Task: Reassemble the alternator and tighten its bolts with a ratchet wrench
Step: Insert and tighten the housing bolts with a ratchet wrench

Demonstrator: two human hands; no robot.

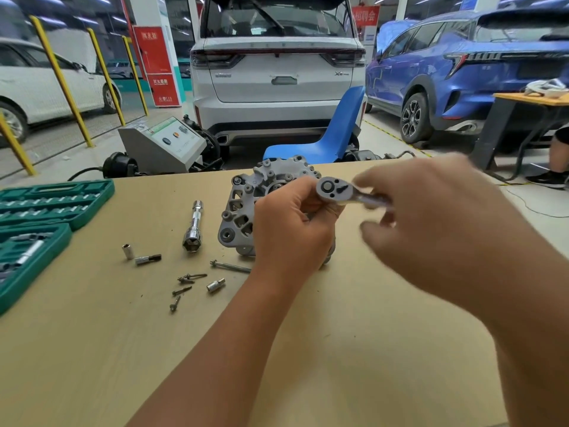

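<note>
1. Two hands work over the alternator [246, 208], which stands on the tan tabletop [338, 334] near its far edge.
2. Left hand [292, 232] has its fingers curled round the head of the ratchet wrench [334, 188], just in front of the alternator.
3. Right hand [431, 223] is blurred; it looks wrapped round the wrench handle.
4. Long bolt [231, 266], four small screws [183, 288], three loose sockets [147, 259] and a chrome spark-plug socket [194, 229] lie left of the alternator.
5. Green socket case [46, 211] sits open at the left edge.
6. White SUV [277, 72] behind reads "X6"; the red sign [160, 66] carries Chinese writing and "119".
</note>
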